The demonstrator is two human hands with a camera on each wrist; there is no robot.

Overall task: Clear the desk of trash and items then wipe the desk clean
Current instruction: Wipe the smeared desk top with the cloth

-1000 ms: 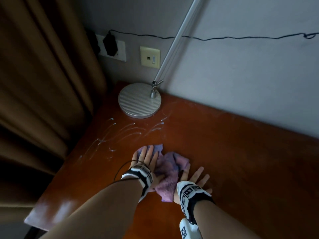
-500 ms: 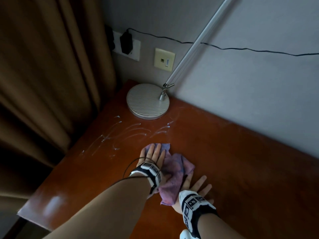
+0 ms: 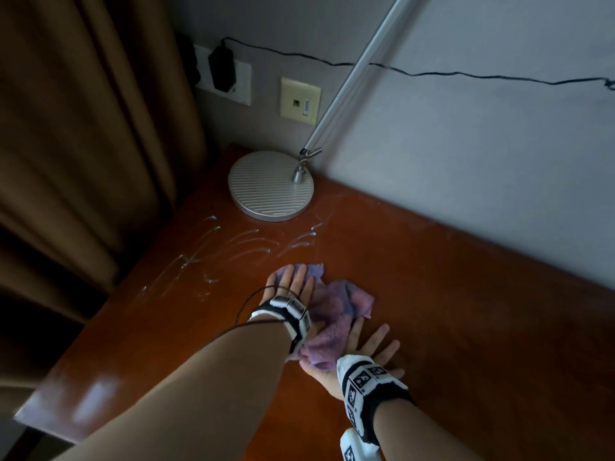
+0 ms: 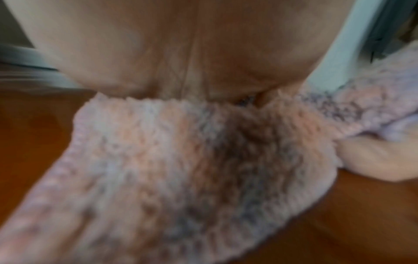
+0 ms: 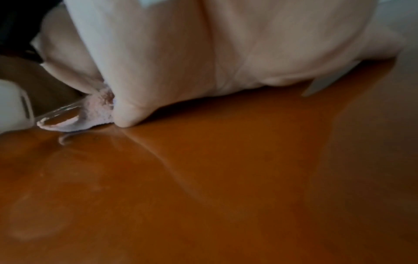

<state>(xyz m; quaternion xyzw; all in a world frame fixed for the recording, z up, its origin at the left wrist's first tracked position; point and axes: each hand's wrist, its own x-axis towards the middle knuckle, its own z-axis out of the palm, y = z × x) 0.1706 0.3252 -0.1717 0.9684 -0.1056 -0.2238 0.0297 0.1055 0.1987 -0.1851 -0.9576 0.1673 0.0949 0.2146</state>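
Observation:
A crumpled purple cloth (image 3: 336, 311) lies on the red-brown wooden desk (image 3: 466, 327). My left hand (image 3: 293, 281) lies flat on the cloth's far end with straight fingers; in the left wrist view its palm (image 4: 181, 53) presses on the fuzzy cloth (image 4: 181, 160). My right hand (image 3: 372, 347) rests palm down on the desk just right of the cloth, fingers spread. The cloth's near end bunches against its thumb side (image 5: 97, 110). White streaks (image 3: 233, 247) mark the desk beyond the left hand.
A round silver lamp base (image 3: 271, 186) stands in the back left corner, and its arm (image 3: 359, 71) slants up to the right. Wall sockets with a black plug (image 3: 221, 73) and a cable are behind it. A brown curtain (image 3: 83, 161) hangs along the desk's left edge.
The left hand has pushed the cloth's far end slightly forward toward the white streaks. The right hand has stayed flat in about the same place.

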